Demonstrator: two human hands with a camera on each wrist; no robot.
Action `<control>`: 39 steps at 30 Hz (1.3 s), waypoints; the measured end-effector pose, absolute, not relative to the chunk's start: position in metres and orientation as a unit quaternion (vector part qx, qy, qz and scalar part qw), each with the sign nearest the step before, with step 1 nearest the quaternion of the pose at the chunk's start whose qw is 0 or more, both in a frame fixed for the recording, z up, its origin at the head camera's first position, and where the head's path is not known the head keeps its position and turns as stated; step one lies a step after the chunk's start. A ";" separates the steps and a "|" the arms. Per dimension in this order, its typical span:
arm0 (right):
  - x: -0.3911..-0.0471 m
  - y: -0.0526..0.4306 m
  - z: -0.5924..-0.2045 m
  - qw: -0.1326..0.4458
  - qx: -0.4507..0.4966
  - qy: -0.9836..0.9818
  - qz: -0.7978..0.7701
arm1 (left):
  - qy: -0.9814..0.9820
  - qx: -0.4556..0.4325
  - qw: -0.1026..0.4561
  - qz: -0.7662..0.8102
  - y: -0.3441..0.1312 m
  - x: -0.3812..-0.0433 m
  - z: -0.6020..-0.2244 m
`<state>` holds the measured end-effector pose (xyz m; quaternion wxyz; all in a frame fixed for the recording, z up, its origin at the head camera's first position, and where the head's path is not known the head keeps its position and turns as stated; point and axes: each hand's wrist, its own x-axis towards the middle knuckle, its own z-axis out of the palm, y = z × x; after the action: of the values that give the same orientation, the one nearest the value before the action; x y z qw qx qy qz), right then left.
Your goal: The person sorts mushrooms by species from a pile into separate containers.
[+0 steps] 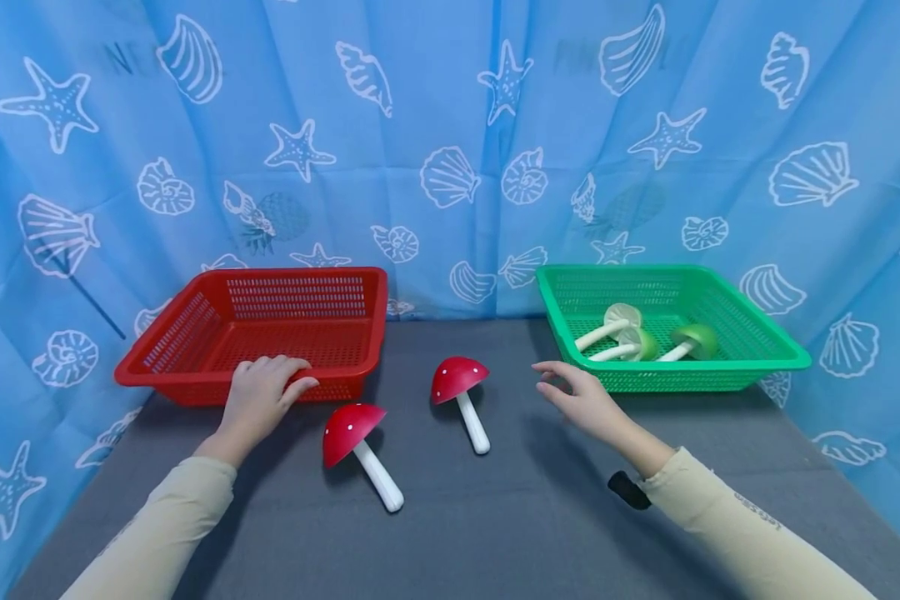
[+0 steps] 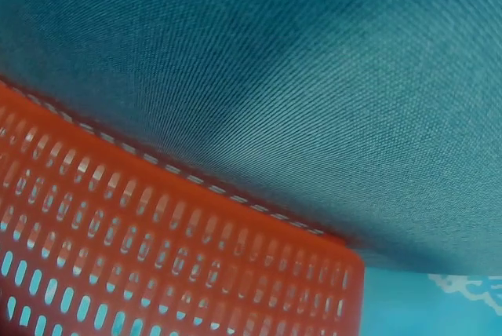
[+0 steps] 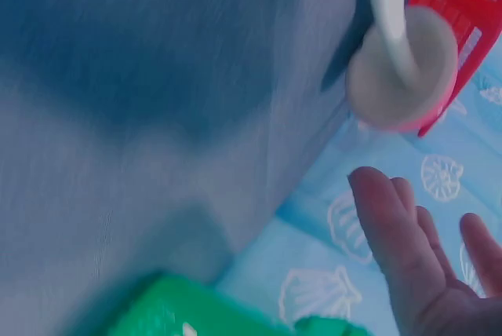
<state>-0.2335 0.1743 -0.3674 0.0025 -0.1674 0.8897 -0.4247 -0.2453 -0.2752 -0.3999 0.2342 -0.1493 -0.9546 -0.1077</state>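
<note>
My left hand (image 1: 258, 396) is at the front rim of a red plastic basket (image 1: 247, 379), fingers loosely bent over the rim and thumb held out to the right. In the left wrist view the basket's slotted wall (image 2: 180, 234) shows, but no hand. My right hand (image 1: 588, 404) hovers over the table by the green basket's near left corner, fingers loosely bent and nothing in them. Between the hands lie two toy mushrooms with red, white-dotted caps: a nearer one (image 1: 356, 433) on the left and a farther one (image 1: 459, 383), its pale underside up close in the right wrist view.
A green plastic basket (image 1: 690, 367) at the back right holds three mushrooms with green caps (image 1: 697, 337) and white stems. Grey cloth (image 1: 465, 533) covers the table. Behind hangs a blue curtain (image 1: 450, 100) printed with shells and starfish. A black band (image 1: 628, 490) shows at the right cuff.
</note>
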 end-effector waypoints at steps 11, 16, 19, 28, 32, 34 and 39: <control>-0.242 0.153 -0.380 0.180 -0.052 0.793 -0.579 | -0.949 -0.156 0.256 -0.097 -0.275 -0.246 -0.403; -0.249 0.147 -0.386 0.229 -0.029 0.747 -0.623 | -0.949 -0.155 0.258 -0.090 -0.275 -0.245 -0.402; -0.255 0.143 -0.391 0.251 -0.015 0.728 -0.638 | -0.948 -0.156 0.261 -0.089 -0.275 -0.246 -0.402; -0.272 0.125 -0.400 0.289 0.016 0.704 -0.648 | -0.949 -0.152 0.261 -0.086 -0.276 -0.248 -0.405; -0.281 0.116 -0.403 0.298 0.023 0.713 -0.635 | -0.948 -0.154 0.264 -0.087 -0.276 -0.248 -0.404; -0.285 0.112 -0.405 0.300 0.025 0.718 -0.627 | -0.947 -0.156 0.266 -0.091 -0.276 -0.247 -0.403; -0.292 0.102 -0.408 0.298 0.028 0.730 -0.614 | -0.945 -0.160 0.269 -0.096 -0.276 -0.246 -0.403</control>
<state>-0.2916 0.1017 -0.4082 0.2978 0.0282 0.7302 -0.6142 -0.2461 -0.2759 -0.4035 0.2690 -0.1595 -0.9449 -0.0962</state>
